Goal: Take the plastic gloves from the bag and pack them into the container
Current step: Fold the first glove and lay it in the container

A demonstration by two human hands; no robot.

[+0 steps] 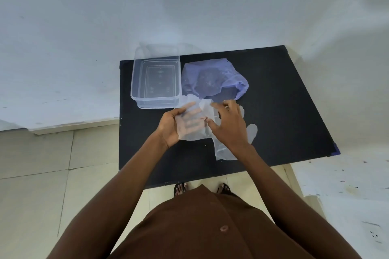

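Both hands' grip point(190, 121) on glove point(189, 130)

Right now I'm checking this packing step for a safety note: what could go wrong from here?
1. The gloves are thin film held loosely between the left hand and right hand; a layer may slip out or bunch up.
2. Another glove lies on the table under the right hand and could get dragged off.
3. The container looks light and sits at the table's far edge; pressing gloves in may push it off.
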